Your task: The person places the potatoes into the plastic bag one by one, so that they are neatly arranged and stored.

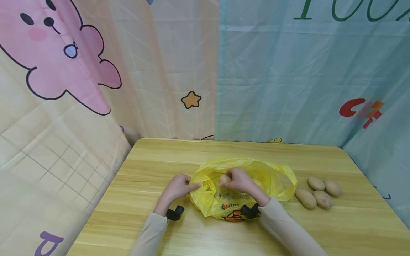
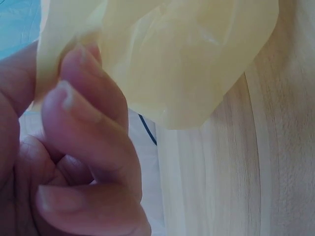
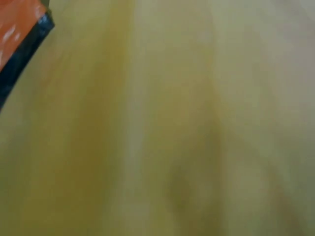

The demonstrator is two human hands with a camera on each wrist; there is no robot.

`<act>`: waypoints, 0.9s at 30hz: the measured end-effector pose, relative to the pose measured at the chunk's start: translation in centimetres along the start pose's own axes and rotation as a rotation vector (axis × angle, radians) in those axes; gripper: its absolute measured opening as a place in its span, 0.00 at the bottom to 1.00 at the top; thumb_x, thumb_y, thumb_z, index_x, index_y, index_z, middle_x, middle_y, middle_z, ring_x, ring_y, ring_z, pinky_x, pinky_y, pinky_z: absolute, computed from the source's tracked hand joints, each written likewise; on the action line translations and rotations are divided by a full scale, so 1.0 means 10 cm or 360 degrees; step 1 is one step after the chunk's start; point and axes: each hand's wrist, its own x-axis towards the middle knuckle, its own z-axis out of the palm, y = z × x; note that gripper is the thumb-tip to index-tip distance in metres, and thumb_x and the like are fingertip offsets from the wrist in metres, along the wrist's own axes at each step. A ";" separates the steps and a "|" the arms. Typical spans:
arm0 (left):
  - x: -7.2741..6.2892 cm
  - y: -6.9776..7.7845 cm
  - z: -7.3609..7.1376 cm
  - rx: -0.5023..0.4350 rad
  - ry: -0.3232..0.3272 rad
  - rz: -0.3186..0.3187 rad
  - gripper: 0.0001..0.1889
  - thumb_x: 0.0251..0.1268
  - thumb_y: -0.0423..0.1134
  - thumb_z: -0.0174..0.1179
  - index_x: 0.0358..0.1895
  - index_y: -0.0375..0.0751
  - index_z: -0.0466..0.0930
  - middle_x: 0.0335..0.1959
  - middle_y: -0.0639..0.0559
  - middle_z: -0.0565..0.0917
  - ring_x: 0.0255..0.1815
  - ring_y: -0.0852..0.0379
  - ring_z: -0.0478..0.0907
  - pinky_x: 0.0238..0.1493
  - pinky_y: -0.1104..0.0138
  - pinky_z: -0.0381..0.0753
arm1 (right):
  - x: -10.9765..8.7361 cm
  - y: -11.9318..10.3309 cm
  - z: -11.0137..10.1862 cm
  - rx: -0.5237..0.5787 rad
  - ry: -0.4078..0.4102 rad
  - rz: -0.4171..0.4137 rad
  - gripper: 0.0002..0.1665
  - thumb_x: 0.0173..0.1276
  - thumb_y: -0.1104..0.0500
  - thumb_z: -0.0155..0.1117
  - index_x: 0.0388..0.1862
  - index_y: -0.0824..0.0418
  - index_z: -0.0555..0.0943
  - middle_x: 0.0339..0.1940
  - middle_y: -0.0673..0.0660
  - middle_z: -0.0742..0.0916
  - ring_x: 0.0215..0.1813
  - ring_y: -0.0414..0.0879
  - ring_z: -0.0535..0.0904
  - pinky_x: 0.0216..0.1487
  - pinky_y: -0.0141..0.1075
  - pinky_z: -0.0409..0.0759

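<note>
A yellow plastic bag (image 1: pixel 208 202) lies on the table with its mouth spread and printing on its front. At the bag's left edge my left hand (image 1: pixel 177 186) pinches the plastic between thumb and curled fingers, and the left wrist view shows the same grip on the thin yellow film (image 2: pixel 172 73). Inside the bag's mouth my right hand (image 1: pixel 240 180) holds a potato (image 1: pixel 224 179) by its fingers. Yellow plastic (image 3: pixel 147 123) fills the right wrist view and hides that hand there.
Several potatoes lie grouped on the table right of the bag, among them a long potato (image 1: pixel 305 198) and a rounder potato (image 1: pixel 332 187). The wooden table (image 1: pixel 153 156) ends at a printed curtain (image 1: pixel 166 71) behind and at the sides.
</note>
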 end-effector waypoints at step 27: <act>-0.01 -0.01 0.00 -0.0023 0.0004 0.0001 0.20 0.61 0.51 0.64 0.18 0.43 0.72 0.11 0.55 0.72 0.12 0.61 0.67 0.16 0.69 0.62 | 0.04 -0.01 0.08 -0.0054 -0.0030 0.0093 0.22 0.52 0.53 0.76 0.38 0.68 0.82 0.26 0.53 0.81 0.25 0.43 0.72 0.26 0.36 0.71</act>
